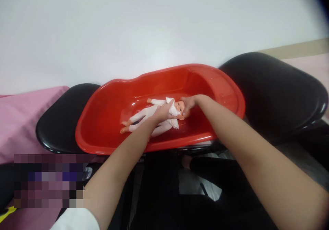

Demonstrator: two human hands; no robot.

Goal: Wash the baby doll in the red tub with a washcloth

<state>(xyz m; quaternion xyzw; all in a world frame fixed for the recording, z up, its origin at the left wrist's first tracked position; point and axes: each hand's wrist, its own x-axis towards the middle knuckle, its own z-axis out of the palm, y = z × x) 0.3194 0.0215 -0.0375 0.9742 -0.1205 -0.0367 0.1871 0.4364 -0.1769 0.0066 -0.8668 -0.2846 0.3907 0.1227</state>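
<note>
A baby doll (140, 115) in white clothes with ruffled shoulders lies on its back in a red baby bathtub (102, 120), feet to the left and head to the right. My right hand (189, 104) is curled around the top and side of the doll's head. Over the doll's chest, my left hand (164, 112) is closed with a white cloth (174, 109) at its fingertips, close against the doll's chin. Whether that cloth is loose or part of the doll's collar, I cannot tell. My left forearm hides part of the doll's body.
The tub rests on black chairs, with one seat (64, 120) showing at the left and another (272, 96) at the right. Behind it stands a white wall (144, 27). Pink fabric (23, 120) lies at the left. A blurred-out patch covers the lower left.
</note>
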